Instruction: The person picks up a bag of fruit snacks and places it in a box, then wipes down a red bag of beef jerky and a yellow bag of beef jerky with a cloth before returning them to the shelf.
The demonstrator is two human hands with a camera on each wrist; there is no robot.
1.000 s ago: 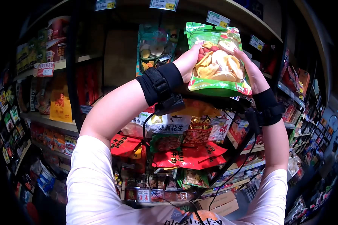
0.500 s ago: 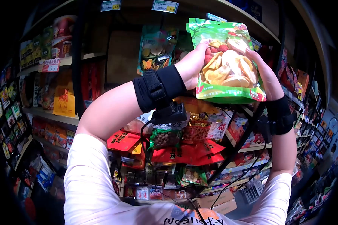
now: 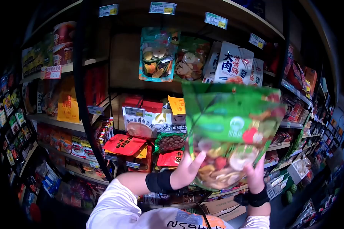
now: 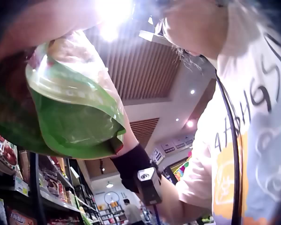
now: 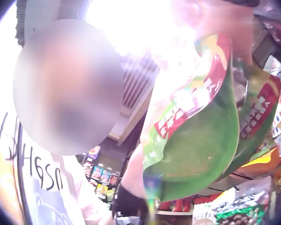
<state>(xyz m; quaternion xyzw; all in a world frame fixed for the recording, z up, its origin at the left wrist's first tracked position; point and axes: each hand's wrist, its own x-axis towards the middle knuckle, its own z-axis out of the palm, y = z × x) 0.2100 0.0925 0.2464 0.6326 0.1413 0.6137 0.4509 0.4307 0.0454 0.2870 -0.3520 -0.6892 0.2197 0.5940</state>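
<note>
Head view: bag [image 3: 229,126] upright, long axis vertical, top edge up. Left hand [image 3: 187,170] and right hand [image 3: 255,176] grip lower sides, bag between.

The snack bag [image 3: 227,137] is in front of the shelves [image 3: 55,123], between the left hand [image 3: 187,170] at its left lower edge and the right hand [image 3: 255,175] at its right. Other packs [image 3: 156,53] are behind and above it.
</note>
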